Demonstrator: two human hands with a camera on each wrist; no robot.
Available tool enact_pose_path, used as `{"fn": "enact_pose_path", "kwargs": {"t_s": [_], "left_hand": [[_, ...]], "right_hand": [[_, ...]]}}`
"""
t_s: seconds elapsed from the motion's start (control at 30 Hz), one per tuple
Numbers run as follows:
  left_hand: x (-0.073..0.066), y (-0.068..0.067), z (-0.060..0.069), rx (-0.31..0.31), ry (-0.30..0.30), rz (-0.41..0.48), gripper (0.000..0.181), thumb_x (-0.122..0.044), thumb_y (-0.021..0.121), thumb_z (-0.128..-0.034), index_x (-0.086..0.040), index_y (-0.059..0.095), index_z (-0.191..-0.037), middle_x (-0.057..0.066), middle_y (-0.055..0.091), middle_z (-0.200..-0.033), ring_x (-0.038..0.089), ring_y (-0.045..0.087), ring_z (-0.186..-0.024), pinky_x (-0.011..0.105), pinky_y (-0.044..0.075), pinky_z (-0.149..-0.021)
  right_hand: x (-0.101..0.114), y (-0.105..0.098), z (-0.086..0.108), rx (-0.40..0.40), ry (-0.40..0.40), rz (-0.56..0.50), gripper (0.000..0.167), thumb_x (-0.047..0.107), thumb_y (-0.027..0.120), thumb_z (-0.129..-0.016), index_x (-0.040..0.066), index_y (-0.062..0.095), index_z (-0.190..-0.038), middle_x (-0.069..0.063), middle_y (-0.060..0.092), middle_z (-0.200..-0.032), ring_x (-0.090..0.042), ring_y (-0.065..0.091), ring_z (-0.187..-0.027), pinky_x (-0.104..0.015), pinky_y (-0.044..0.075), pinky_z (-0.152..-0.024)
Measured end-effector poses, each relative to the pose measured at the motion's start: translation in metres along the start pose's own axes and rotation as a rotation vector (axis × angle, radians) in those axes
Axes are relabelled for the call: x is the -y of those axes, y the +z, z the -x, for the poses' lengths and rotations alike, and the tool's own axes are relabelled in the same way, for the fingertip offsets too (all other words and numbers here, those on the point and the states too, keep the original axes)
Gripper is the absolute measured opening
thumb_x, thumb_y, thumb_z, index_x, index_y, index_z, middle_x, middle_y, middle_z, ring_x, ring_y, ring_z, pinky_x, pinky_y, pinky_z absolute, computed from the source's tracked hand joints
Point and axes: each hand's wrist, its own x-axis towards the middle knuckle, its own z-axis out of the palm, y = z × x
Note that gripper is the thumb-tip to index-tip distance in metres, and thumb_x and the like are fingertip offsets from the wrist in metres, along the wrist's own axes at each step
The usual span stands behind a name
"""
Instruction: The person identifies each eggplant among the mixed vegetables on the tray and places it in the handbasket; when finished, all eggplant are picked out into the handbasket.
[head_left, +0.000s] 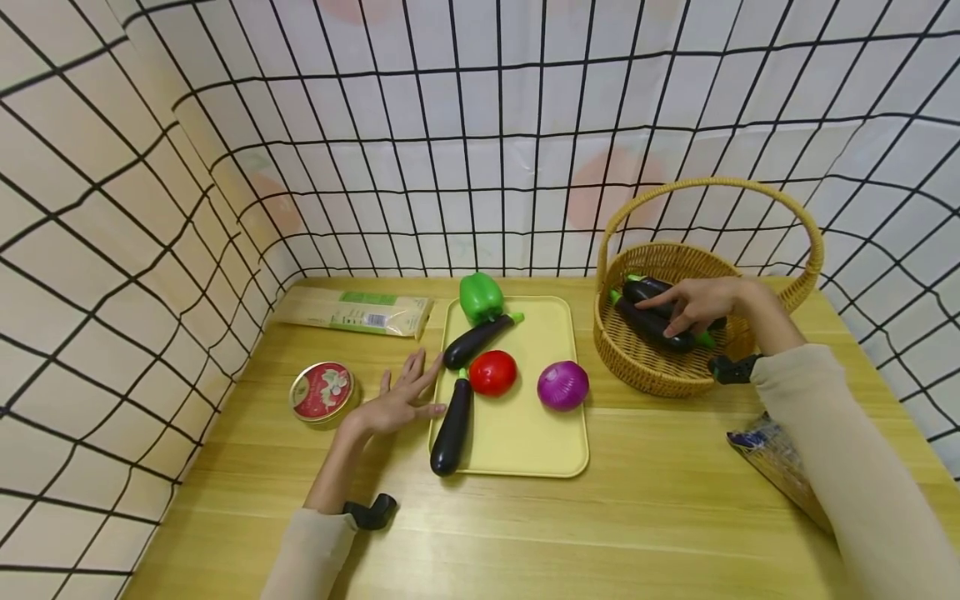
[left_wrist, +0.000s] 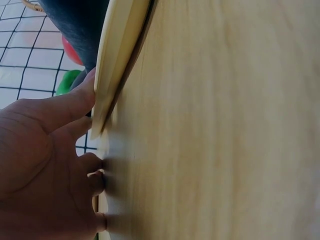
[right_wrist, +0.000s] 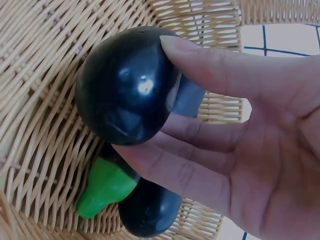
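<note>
My right hand [head_left: 705,304] is inside the wicker basket [head_left: 652,379], thumb and fingers around an eggplant [head_left: 648,327]. In the right wrist view the rounded end of that eggplant [right_wrist: 127,87] sits between thumb and fingers. Beneath it lie a green stem cap [right_wrist: 107,187] and another dark eggplant body [right_wrist: 150,207]. My left hand [head_left: 397,402] has its fingers spread at the left edge of the yellow tray [head_left: 525,450]; in the left wrist view, thumb and fingertips touch the tray rim [left_wrist: 112,70]. Nearest to it on the tray are two eggplants, an upper one [head_left: 476,342] and a lower one [head_left: 452,429].
The tray also bears a green bell pepper [head_left: 481,297], a tomato [head_left: 492,372] and a purple onion [head_left: 562,386]. Left stand a round red tin [head_left: 324,393] and a long flat package [head_left: 352,312]. A bag [head_left: 780,462] lies partly under the right forearm. Black grid netting [head_left: 517,137] encloses the table.
</note>
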Motion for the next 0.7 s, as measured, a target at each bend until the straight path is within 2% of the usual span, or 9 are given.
{"fn": "enact_pose_path", "kwargs": {"t_s": [0.2,0.33,0.47,0.53,0.7], "left_hand": [[0.001,0.000,-0.002,0.003,0.012,0.020,0.086,-0.037,0.059,-0.1048,-0.018,0.003,-0.168,0.020,-0.023,-0.171,0.038,-0.024,-0.159,0.068,-0.021,-0.120],[0.004,0.000,-0.001,-0.001,0.014,0.020,0.086,-0.040,0.058,-0.1045,-0.018,0.003,-0.167,0.020,-0.024,-0.171,0.038,-0.024,-0.159,0.068,-0.021,-0.121],[0.003,0.000,-0.001,0.000,0.008,0.014,0.086,-0.040,0.058,-0.1045,-0.020,0.003,-0.167,0.019,-0.023,-0.171,0.038,-0.024,-0.159,0.068,-0.021,-0.121],[0.002,0.000,-0.001,-0.002,0.003,0.009,0.086,-0.039,0.059,-0.1044,-0.020,0.004,-0.168,0.018,-0.023,-0.171,0.037,-0.024,-0.159,0.067,-0.021,-0.121],[0.000,0.000,0.000,-0.003,-0.003,0.001,0.085,-0.037,0.058,-0.1050,-0.020,0.004,-0.168,0.019,-0.022,-0.171,0.037,-0.023,-0.159,0.068,-0.021,-0.121]], "right_hand": [[-0.004,-0.001,-0.003,0.008,-0.015,-0.016,0.080,0.010,0.067,-0.100,0.003,0.020,-0.164,-0.002,0.064,-0.078,-0.010,0.046,-0.062,-0.025,0.046,-0.060],[-0.003,-0.001,-0.006,-0.005,-0.025,-0.024,0.081,0.008,0.068,-0.099,0.002,0.020,-0.163,-0.003,0.071,-0.080,-0.009,0.051,-0.062,-0.027,0.050,-0.060],[-0.001,-0.001,-0.008,-0.023,0.003,-0.017,0.082,0.008,0.069,-0.098,0.000,0.019,-0.163,-0.011,0.077,-0.100,-0.011,0.065,-0.077,-0.032,0.058,-0.069],[0.002,0.000,-0.007,-0.041,0.010,0.013,0.081,0.010,0.069,-0.099,-0.002,0.019,-0.162,-0.018,0.077,-0.109,-0.013,0.068,-0.083,-0.034,0.059,-0.070],[0.012,0.003,0.000,-0.108,-0.007,0.123,0.082,0.021,0.069,-0.100,-0.006,0.021,-0.161,-0.031,0.067,-0.129,-0.025,0.071,-0.096,-0.041,0.059,-0.074]]}}
